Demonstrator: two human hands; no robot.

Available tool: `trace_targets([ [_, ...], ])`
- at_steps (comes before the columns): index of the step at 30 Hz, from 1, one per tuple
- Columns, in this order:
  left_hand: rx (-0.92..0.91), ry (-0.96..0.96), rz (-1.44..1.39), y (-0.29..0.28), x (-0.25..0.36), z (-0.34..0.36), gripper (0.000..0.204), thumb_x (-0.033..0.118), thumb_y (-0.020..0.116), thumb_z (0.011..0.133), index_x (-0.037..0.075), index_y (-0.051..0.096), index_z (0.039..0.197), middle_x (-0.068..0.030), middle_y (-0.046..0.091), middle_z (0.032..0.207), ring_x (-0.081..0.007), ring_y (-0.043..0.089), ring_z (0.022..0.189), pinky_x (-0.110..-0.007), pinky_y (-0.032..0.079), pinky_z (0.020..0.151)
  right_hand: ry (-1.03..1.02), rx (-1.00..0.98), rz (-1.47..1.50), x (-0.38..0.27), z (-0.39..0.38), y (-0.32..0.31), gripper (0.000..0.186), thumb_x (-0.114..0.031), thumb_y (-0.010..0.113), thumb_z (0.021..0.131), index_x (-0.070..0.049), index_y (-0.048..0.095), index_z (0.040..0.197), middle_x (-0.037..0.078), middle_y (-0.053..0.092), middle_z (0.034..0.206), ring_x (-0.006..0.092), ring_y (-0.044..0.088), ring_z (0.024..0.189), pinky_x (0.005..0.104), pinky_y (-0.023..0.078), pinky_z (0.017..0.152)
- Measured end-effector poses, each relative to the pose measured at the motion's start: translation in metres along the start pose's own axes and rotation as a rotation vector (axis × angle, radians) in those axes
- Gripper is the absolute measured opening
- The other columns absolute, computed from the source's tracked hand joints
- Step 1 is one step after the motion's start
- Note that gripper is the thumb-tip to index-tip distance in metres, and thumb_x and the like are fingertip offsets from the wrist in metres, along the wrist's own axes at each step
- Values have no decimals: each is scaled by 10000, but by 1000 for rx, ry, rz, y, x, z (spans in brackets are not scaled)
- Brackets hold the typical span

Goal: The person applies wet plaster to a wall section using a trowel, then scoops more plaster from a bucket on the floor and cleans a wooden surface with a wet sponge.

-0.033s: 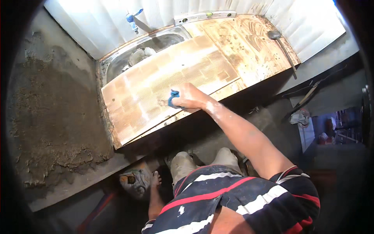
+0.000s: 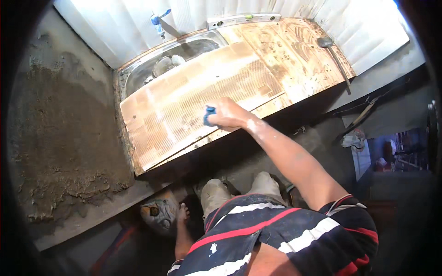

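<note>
- Your right hand (image 2: pixel 229 114) is closed around a bunched blue cloth (image 2: pixel 210 117), over the brown patterned tile (image 2: pixel 186 99); your left hand (image 2: pixel 183 211) hangs loosely open, apparently empty.
- Cloth: likely light, soft; grip its middle.
- Tile: overlaps the sink (image 2: pixel 130 78); probably stiff, brittle; hold opposite edges.
- Near edge borders a drop; room lies right, short of the ladle (image 2: pixel 337 63).

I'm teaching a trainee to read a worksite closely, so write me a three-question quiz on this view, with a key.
1. True or false: the right hand grips something blue.
2. Which tool lies just right of the tap, along the back? A) hammer B) spirit level C) saw
3. Fill in: the tan ribbed panel partly covers the ____.

Key: 1. True. 2. B. 3. Sink.
</note>
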State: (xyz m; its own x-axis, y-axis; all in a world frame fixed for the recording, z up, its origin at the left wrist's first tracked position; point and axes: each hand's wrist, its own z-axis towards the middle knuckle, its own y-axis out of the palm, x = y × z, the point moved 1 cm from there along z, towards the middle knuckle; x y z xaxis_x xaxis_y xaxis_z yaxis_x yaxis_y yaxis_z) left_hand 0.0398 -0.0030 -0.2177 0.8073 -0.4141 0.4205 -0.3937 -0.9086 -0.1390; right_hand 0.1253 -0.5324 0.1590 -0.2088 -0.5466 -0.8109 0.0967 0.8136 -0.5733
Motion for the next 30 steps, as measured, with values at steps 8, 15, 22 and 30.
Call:
trace_targets([
  [8, 365, 63, 496, -5, -43, -32, 564, 449, 569, 931, -39, 612, 1212, -260, 623, 1220, -397, 566, 1186, -449, 414, 1018, 142, 76, -276, 78, -15, -67, 259, -256, 626, 756, -3, 617, 811, 218, 625, 741, 380, 577, 665, 435, 468, 642],
  [15, 432, 96, 238, 58, -25, -87, 523, 404, 619, 923, -7, 612, 1245, -192, 669, 1173, -276, 626, 1104, -377, 474, 947, -348, -224, -80, 13, 37, 42, 133, -94, 576, 760, -8, 612, 855, 185, 635, 769, 302, 612, 668, 407, 497, 655],
  [22, 407, 83, 160, 117, -67, -101, 521, 404, 595, 931, -14, 614, 1242, -199, 654, 1206, -290, 614, 1137, -389, 461, 966, -606, -394, -114, -63, 69, 165, 212, -109, 595, 722, -24, 675, 899, 257, 656, 824, 437, 639, 781, 471, 513, 713],
  [30, 367, -92, 108, 127, -146, -109, 423, 341, 619, 935, -7, 645, 1176, -146, 679, 1062, -238, 627, 976, -364, 486, 861, -337, -306, -257, 24, 101, 2, 161, -150, 624, 736, -52, 668, 855, 179, 677, 787, 357, 663, 753, 446, 520, 678],
])
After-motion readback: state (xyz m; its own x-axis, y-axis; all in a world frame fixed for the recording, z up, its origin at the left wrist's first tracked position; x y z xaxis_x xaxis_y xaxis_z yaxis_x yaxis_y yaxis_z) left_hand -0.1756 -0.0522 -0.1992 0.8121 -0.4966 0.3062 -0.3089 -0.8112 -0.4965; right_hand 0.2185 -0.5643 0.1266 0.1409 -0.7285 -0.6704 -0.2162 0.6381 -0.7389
